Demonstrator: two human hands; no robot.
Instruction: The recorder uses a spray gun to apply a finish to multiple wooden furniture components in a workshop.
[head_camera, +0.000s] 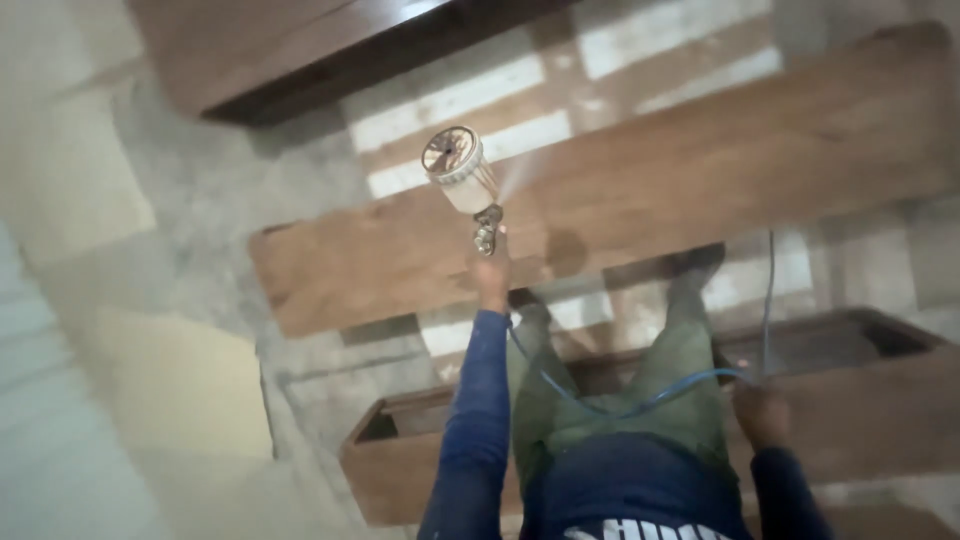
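Observation:
My left hand (491, 272) is stretched forward and grips a spray gun (470, 185) with a pale cup on top. A faint mist leaves its nozzle toward a long brown wooden plank (680, 180) that lies across the floor. Low at the right, my right hand (762, 412) holds a thin blue hose (640, 405), which loops across my green trouser legs toward the gun. Both arms wear dark blue sleeves.
A brown wooden box frame (870, 400) lies under my legs, nearer than the plank. A darker wooden panel (300, 50) lies at the top. Pale cardboard sheets (180, 390) cover the grey floor (230, 190) at the left.

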